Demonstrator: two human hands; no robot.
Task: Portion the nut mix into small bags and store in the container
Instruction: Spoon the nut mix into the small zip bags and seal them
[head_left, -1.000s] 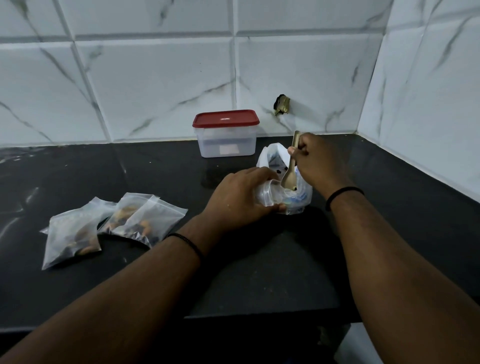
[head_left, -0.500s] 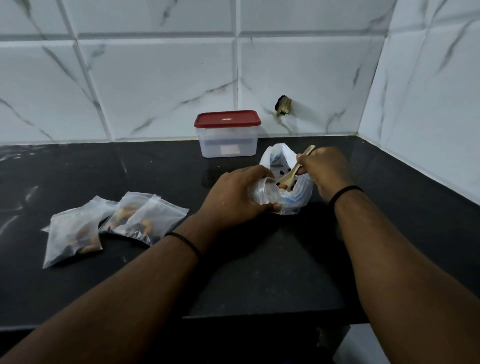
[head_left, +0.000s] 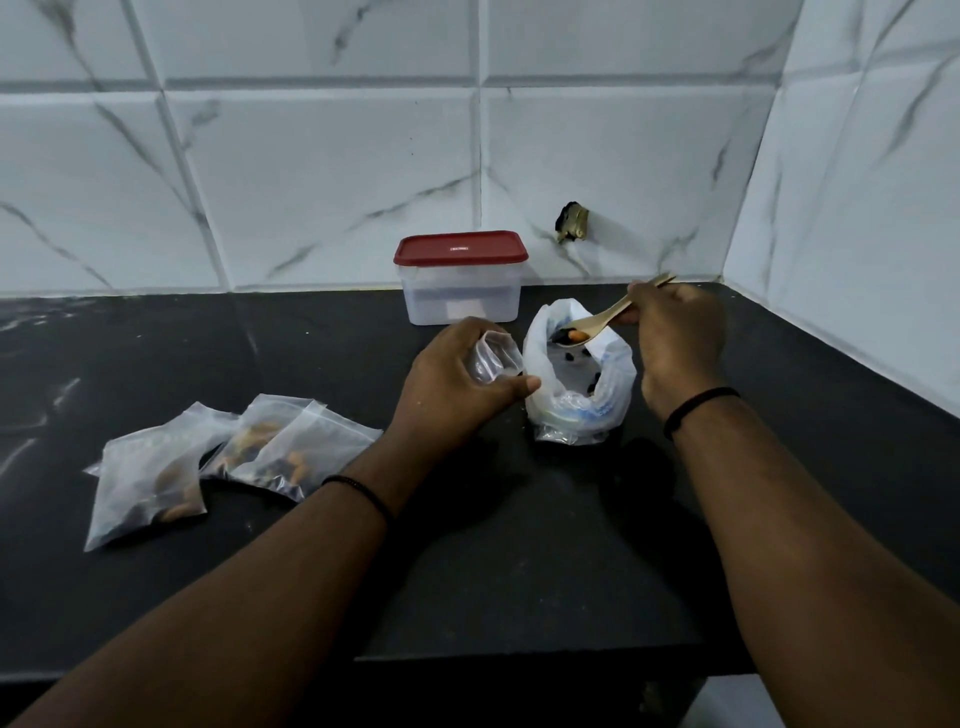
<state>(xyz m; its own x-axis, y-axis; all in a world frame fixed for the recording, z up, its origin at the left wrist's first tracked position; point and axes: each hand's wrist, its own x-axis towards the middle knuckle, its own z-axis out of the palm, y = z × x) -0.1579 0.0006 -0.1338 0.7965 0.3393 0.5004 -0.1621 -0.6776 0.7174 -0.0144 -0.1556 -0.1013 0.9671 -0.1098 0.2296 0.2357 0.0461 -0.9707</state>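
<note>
A rolled-down white plastic bag of nut mix (head_left: 579, 384) stands on the black counter. My right hand (head_left: 675, 343) grips a wooden spoon (head_left: 602, 319) whose bowl, loaded with nuts, hovers over the bag's mouth. Just left of it, my left hand (head_left: 457, 384) holds a small clear bag (head_left: 493, 358) with its mouth held open and facing up. Three filled small zip bags (head_left: 234, 457) lie flat at the left. The clear container with a red lid (head_left: 461, 278) stands shut against the back wall.
Marble-tiled walls close the back and right side, meeting in a corner at the right. A small brass fitting (head_left: 571, 223) sticks out of the back wall. The counter's front edge (head_left: 519, 660) runs below my forearms.
The spoon has lifted out of the nut bag with nuts on it and tilted flatter. My left hand has drawn the small bag slightly left, away from the big bag.
</note>
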